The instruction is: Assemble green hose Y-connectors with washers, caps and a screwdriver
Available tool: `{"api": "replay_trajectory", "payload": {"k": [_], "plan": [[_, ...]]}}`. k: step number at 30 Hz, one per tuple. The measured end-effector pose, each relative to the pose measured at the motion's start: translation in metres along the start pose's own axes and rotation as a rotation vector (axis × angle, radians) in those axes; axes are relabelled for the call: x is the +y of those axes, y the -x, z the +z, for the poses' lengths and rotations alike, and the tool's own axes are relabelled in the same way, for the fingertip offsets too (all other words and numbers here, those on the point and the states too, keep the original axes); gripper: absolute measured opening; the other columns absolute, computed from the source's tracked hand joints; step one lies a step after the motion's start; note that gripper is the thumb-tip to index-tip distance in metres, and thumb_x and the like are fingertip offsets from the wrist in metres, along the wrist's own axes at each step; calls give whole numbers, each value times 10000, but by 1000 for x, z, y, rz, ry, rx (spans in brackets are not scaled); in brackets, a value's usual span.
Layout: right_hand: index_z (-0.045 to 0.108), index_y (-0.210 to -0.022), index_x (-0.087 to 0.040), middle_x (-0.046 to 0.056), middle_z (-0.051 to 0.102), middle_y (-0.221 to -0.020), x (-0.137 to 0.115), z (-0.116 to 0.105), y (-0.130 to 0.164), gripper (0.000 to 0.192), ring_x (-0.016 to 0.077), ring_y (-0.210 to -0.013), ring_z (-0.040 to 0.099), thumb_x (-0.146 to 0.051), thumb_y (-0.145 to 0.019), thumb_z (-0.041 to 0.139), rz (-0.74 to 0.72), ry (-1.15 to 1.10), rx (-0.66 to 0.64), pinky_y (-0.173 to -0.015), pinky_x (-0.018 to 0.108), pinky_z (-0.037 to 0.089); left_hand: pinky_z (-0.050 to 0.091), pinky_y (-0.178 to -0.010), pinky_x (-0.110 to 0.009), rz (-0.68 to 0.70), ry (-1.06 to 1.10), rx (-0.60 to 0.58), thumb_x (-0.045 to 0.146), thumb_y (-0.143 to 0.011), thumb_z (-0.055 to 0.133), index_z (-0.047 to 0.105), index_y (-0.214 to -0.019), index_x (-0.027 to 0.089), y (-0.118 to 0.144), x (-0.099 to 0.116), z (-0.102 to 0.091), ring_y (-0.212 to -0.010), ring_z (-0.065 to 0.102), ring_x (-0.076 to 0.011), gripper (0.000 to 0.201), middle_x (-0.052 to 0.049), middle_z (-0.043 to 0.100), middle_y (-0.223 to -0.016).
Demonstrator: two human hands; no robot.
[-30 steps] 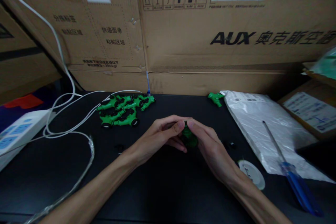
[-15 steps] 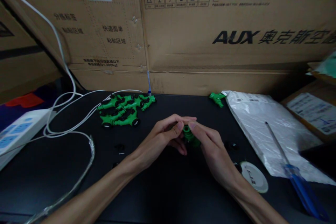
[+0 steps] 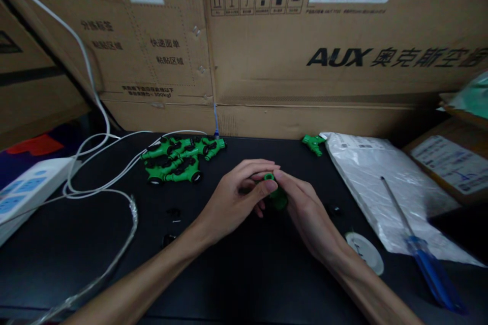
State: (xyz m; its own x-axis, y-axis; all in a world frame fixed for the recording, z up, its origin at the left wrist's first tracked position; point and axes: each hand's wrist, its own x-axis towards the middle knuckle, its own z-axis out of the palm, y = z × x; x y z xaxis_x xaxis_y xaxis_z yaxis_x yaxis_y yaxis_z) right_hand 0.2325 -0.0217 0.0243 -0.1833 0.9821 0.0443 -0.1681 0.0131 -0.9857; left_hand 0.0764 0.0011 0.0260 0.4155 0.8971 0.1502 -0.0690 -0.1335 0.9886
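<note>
Both hands meet over the middle of the black table (image 3: 236, 269). My left hand (image 3: 234, 200) and my right hand (image 3: 305, 208) together pinch a small green plastic connector (image 3: 276, 194); fingertips of both close on its upper end, and much of the part is hidden between the fingers. A pile of several like green connectors with black caps (image 3: 177, 160) lies to the upper left of my hands. A single green connector (image 3: 314, 143) rests at the back, beside a white plastic bag (image 3: 385, 183).
A blue-handled screwdriver (image 3: 423, 254) lies on the bag at right. A white round disc (image 3: 366, 253) and small black parts (image 3: 173, 212) sit on the table. White cables (image 3: 102, 183) and a power strip (image 3: 23, 193) lie left. Cardboard boxes (image 3: 290, 51) wall the back.
My hands have lifted slightly and shifted away from me with the green connector. My left thumb now lies across its top end.
</note>
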Motion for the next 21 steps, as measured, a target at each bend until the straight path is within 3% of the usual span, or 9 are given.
{"api": "replay_trajectory", "payload": {"k": [2, 4, 7, 10, 14, 18, 21], "plan": [[734, -1023, -189, 45, 707, -949, 0, -2, 0, 359, 198, -863, 610, -475, -1019, 517, -6, 14, -29, -847, 356, 461, 576, -515, -202, 62, -49, 38, 413, -896, 728, 726, -1131, 201, -1, 0, -2, -640, 623, -78, 316, -72, 618, -1236], [741, -1081, -211, 58, 708, -1106, -1, -5, 0, 349, 213, -1014, 613, -468, -1024, 513, -58, 65, -31, -947, 371, 452, 578, -523, -196, 97, -70, 93, 388, -903, 719, 730, -1059, 187, -4, 0, -5, -632, 622, -76, 254, -58, 629, -1171], [724, -1171, -277, 43, 640, -1327, -1, -12, -2, 303, 230, -1248, 546, -473, -986, 587, -162, 147, 156, -1022, 373, 436, 596, -566, -202, 132, -37, 187, 387, -906, 711, 691, -1030, 181, -7, 0, -13, -646, 628, -84, 242, -33, 638, -1054], [699, -1155, -248, 78, 665, -1260, -5, -18, -7, 351, 251, -1157, 608, -513, -933, 637, -57, -16, 325, -891, 382, 522, 631, -662, -224, 183, -4, 220, 399, -898, 719, 672, -1019, 181, -10, 0, -17, -754, 653, -109, 254, -27, 620, -1054], [654, -1213, -166, 142, 728, -1138, -15, -19, -10, 437, 267, -976, 693, -510, -966, 549, 218, -352, 126, -818, 414, 561, 642, -754, -240, 209, 47, 165, 366, -893, 730, 695, -1025, 188, -9, -4, -15, -862, 669, -127, 225, -28, 617, -1123], [630, -1297, -218, 106, 735, -1165, -20, -25, -8, 400, 251, -1031, 687, -419, -964, 538, 137, -394, 114, -869, 412, 549, 631, -851, -283, 142, 71, 189, 363, -871, 763, 711, -1055, 184, -9, -5, -12, -874, 696, -140, 262, -33, 668, -1108], [676, -1231, -221, 88, 742, -1075, -21, -35, -5, 389, 238, -958, 690, -455, -967, 511, 27, -184, -26, -865, 404, 519, 624, -810, -280, 132, 87, 258, 407, -831, 801, 728, -1059, 173, -10, -3, -13, -821, 696, -140, 334, -33, 692, -1035]]}}
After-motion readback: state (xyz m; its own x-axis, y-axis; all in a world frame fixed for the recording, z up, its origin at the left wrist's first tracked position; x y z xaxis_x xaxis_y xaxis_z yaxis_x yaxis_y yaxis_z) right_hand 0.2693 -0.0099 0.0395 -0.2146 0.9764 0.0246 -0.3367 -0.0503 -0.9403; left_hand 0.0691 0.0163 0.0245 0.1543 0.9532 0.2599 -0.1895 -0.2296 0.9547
